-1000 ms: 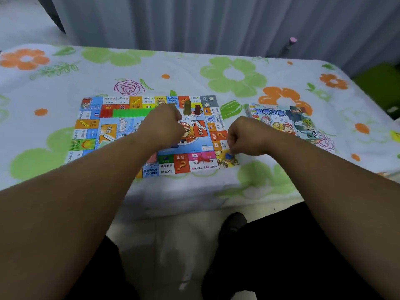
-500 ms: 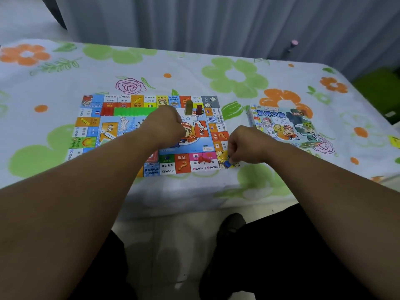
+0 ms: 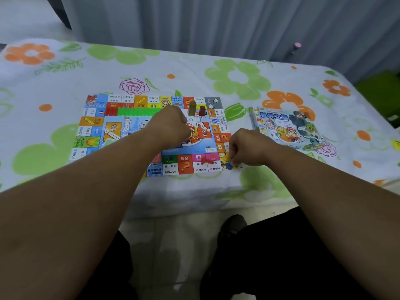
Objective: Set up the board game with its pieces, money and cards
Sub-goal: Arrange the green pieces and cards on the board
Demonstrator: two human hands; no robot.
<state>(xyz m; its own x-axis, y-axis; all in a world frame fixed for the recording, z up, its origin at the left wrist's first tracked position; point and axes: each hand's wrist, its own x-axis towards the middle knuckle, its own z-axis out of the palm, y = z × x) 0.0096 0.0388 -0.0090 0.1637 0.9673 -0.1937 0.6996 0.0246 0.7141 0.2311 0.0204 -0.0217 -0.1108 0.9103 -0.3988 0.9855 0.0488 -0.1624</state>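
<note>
A colourful game board (image 3: 112,131) lies flat on the flowered table. My right hand (image 3: 249,146) pinches a small blue piece (image 3: 229,165) on the board's near right corner square. A red piece (image 3: 209,162) lies just left of it. My left hand (image 3: 171,124) hovers over the board's middle with fingers curled; what it holds, if anything, is hidden. A row of green houses (image 3: 138,111) and red houses (image 3: 110,111) lines the board's far side. An olive block (image 3: 191,108) and a dark red block (image 3: 202,110) stand upright beyond my left hand.
The game box (image 3: 283,128) lies on the table to the right of the board. The flowered tablecloth (image 3: 238,83) covers the table, whose near edge runs just below the board. A grey curtain (image 3: 216,22) hangs behind. My dark-clothed legs are below.
My right hand has slid toward the near right corner of the board, bringing the blue piece down onto the corner square. My left hand has stayed over the board's middle.
</note>
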